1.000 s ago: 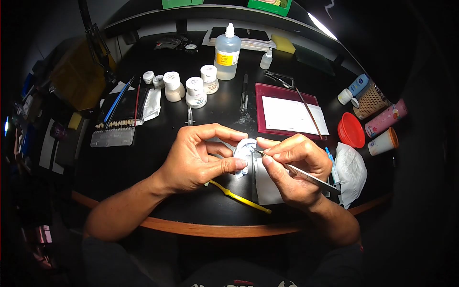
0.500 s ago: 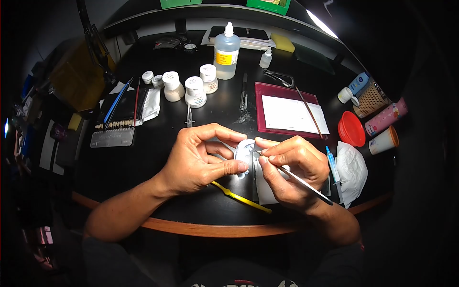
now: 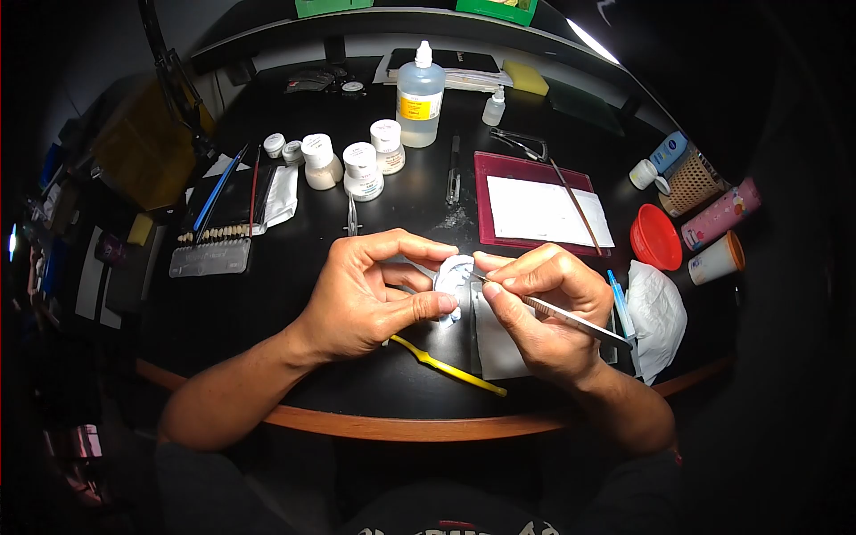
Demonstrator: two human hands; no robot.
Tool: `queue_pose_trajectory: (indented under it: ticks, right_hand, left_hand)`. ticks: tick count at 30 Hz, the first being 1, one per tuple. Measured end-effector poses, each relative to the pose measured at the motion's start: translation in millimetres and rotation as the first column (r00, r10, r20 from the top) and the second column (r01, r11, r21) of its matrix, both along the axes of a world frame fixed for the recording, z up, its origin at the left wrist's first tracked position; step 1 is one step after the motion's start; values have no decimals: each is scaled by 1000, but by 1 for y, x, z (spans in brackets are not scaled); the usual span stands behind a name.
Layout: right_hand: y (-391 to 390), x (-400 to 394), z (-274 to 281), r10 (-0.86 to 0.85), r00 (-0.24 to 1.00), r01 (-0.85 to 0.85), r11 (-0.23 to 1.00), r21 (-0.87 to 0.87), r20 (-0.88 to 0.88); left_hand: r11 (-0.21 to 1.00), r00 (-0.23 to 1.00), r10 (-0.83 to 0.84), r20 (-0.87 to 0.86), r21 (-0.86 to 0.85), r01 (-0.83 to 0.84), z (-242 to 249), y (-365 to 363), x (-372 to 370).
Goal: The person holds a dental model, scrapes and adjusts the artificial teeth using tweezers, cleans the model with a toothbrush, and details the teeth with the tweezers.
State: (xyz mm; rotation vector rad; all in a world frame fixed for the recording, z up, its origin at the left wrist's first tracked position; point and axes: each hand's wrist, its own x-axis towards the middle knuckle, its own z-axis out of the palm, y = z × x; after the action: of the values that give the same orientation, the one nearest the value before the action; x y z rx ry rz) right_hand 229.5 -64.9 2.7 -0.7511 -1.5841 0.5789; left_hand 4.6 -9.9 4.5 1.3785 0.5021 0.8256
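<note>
My left hand (image 3: 366,290) is closed around the edge of a small whitish dental cast (image 3: 453,278), held between thumb and fingertips above the table. Pinched in my right hand (image 3: 553,308) is a slim dental tool (image 3: 575,319) with a pale, ribbed handle and a dark end. Its thin tip points at the cast's right side; whether it touches is too small to tell. Below the hands lies a yellow-handled stick (image 3: 446,366), and a pale sheet or slab (image 3: 501,339) is partly hidden behind my right hand.
White-capped jars (image 3: 363,174) and a large clear bottle (image 3: 419,102) stand behind. A maroon tray (image 3: 486,205) bears white paper and a brush (image 3: 580,209). At right are a red bowl (image 3: 655,239), crumpled tissue (image 3: 655,312) and a blue syringe (image 3: 621,308). Tooth shade tabs (image 3: 209,254) lie left.
The tool in my right hand has turned slightly, its handle end moving up and right. The cast has shifted a little left and tilted in my left hand.
</note>
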Motion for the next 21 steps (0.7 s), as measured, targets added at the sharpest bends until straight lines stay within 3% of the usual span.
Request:
queue_pose_trajectory:
  ticks: [8,17,21]
  right_hand:
    - [1,1,1,41,994,-50,994,-95,-98]
    - [2,1,1,31,999,-31,999,25,-27]
    - [2,1,6,8,996,-19,992,128,90]
  left_hand:
    - [999,1000,15,4,46,-15,0,0,0]
    - [998,1000,-22,14,-53,23,2,0,-2]
    - [999,1000,-24,17,-44,24,3,0,-2]
